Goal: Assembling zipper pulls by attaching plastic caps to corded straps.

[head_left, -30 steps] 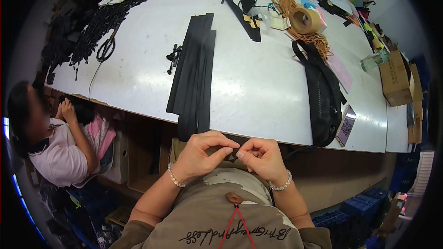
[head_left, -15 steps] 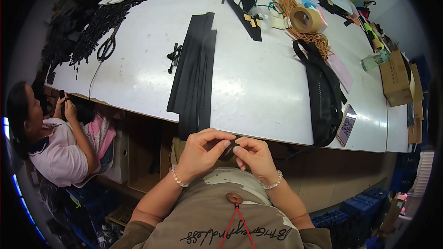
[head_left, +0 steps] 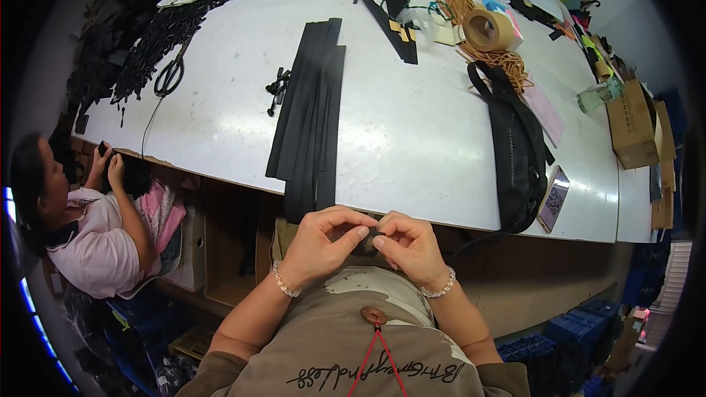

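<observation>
My left hand [head_left: 322, 241] and my right hand [head_left: 408, 245] meet in front of my body, just below the table's near edge. Thumbs and forefingers of both are pinched on a dark strap piece [head_left: 373, 232]; most of it is hidden behind the fingers. Just beyond my left hand, a stack of long flat black straps [head_left: 305, 110] runs up the white table [head_left: 412, 132], its near ends hanging over the edge. Several small black fittings [head_left: 277, 90] lie left of the stack.
A black bag [head_left: 512, 151] and a phone [head_left: 553, 198] lie to the right. Scissors [head_left: 169, 76] and a dark pile [head_left: 158, 44] are at the left. Tape [head_left: 488, 30] and tan cord [head_left: 457, 1] sit at the back. A co-worker [head_left: 99, 239] sits at the left.
My right hand has shifted slightly up and right, its fingers regripping the strap piece. Less of the dark piece shows between my hands. The co-worker's hands have moved a little.
</observation>
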Available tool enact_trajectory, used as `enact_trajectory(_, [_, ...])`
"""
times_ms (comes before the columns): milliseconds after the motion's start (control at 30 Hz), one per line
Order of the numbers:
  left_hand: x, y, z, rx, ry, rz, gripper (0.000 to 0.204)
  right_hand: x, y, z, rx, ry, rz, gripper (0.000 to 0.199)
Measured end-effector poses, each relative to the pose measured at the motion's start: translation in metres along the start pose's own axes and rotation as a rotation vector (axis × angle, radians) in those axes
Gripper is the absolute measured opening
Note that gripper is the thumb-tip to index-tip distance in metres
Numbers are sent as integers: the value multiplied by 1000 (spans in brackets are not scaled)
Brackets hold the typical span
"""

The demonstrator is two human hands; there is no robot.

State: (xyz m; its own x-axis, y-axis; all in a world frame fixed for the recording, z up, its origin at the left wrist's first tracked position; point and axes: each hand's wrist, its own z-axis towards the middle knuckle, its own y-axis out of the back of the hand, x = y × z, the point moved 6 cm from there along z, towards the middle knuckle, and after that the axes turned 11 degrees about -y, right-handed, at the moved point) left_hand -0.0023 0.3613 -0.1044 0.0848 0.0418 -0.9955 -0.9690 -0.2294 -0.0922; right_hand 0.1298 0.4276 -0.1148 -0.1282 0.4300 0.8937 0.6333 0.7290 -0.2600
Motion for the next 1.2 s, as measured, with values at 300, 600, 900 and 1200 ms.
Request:
enact_trajectory(300, [-5,0,1,78,-54,81,14,2,1,-5,15,-39,-7,7])
enact_trajectory(600, [-8,4,-1,30,-126,113,14,28,-9,-12,-91,285,-502,9])
enact_trajectory(900, [-16,4,-2,40,-223,203,15,38,-15,-17,-155,332,-636,7])
enact_trajectory(1200, [-15,1,-4,48,-196,106,14,18,-14,-17,-226,272,-270,6])
